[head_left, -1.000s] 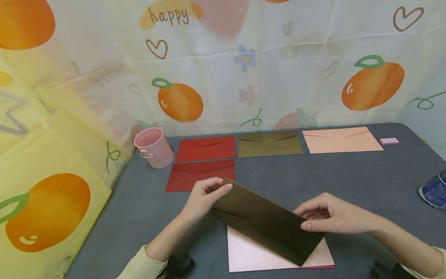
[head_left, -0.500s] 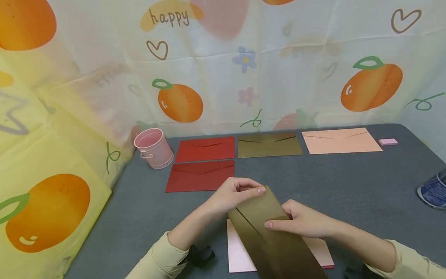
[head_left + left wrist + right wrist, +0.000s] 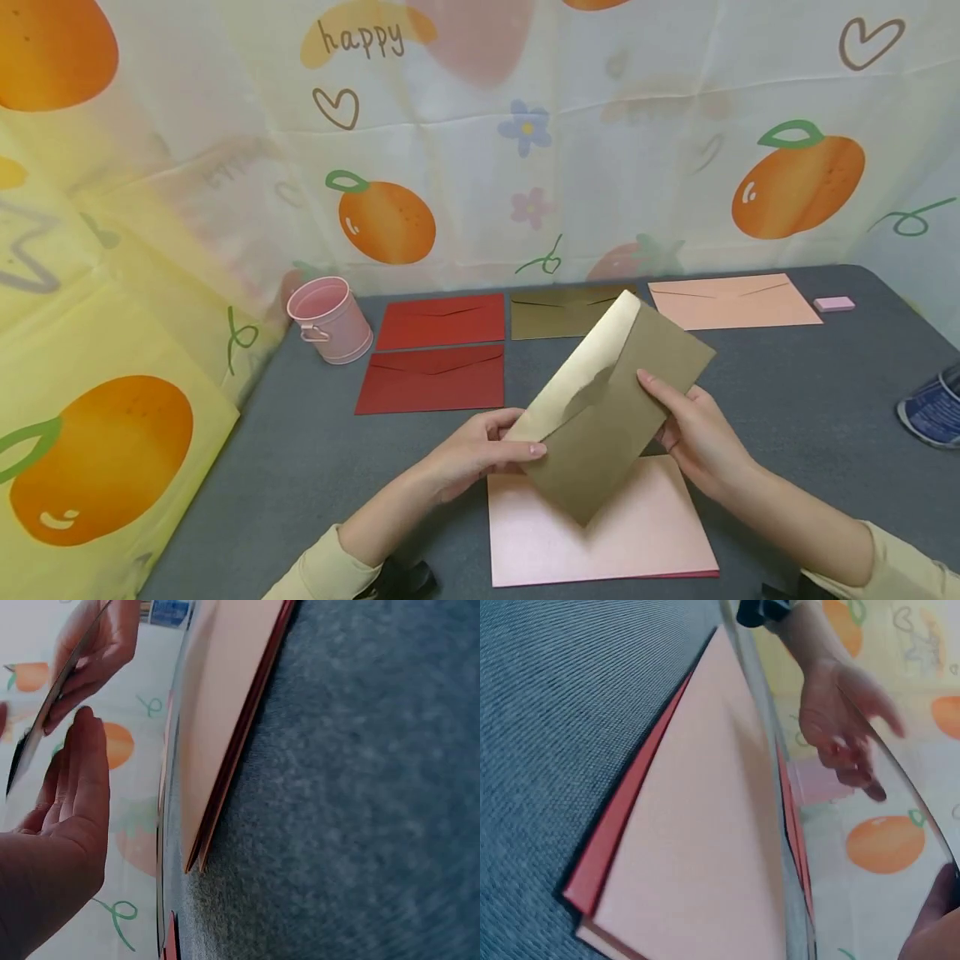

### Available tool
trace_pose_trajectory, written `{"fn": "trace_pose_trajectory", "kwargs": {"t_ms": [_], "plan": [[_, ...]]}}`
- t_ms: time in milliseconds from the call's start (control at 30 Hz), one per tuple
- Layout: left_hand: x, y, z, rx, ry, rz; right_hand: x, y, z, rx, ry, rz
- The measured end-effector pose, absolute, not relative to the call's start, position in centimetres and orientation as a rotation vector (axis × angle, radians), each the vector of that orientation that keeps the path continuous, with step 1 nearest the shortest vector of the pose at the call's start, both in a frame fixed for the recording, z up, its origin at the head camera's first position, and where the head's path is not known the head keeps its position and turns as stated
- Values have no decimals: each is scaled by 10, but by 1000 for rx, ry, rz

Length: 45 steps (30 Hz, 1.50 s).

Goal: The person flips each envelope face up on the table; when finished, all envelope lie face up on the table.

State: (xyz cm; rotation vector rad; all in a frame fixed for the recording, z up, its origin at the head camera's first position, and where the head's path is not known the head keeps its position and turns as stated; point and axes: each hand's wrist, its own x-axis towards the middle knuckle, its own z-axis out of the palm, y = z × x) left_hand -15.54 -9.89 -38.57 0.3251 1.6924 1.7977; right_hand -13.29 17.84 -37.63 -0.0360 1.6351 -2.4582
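Observation:
My right hand (image 3: pixel 701 429) grips the right edge of an olive-gold envelope (image 3: pixel 630 408), its thumb on the front. The envelope is tilted above the table, with a paler flap (image 3: pixel 581 375) lifted along its upper left side. At its lower left corner, my left hand (image 3: pixel 480 454) has the thumb in front and the fingers behind. Both wrist views show the left fingers (image 3: pixel 86 769) fairly straight and spread about the envelope's edge (image 3: pixel 911 784). Beneath lies a stack with a pale pink envelope (image 3: pixel 600 542) on top and a red one (image 3: pixel 622 825) peeking out.
Two red envelopes (image 3: pixel 438 321), another olive-gold envelope (image 3: pixel 555 315) and a peach envelope (image 3: pixel 735 302) lie along the back. A pink bucket (image 3: pixel 333 325) stands back left. A pink eraser-like block (image 3: pixel 834 304) and a dark blue can (image 3: pixel 933 408) are at right.
The olive-gold envelope has been turned and raised, and its pale flap now shows lifted. My left hand has shifted to the lower left corner; my right hand keeps its hold.

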Motion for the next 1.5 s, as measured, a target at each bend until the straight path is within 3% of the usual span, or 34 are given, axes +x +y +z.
{"fn": "trace_pose_trajectory", "kwargs": {"t_ms": [367,867,1500], "plan": [[-170,-107,-392,107,1802,2061,-148,205,-381,-58,1622,-2599],[-207,-101,-398,-58,1977,2144,-194,242,-395,-83,2428,-1684],[-217,-93,-410,46,2137,1946,-222,246,-402,-103,2741,-1221]]}}
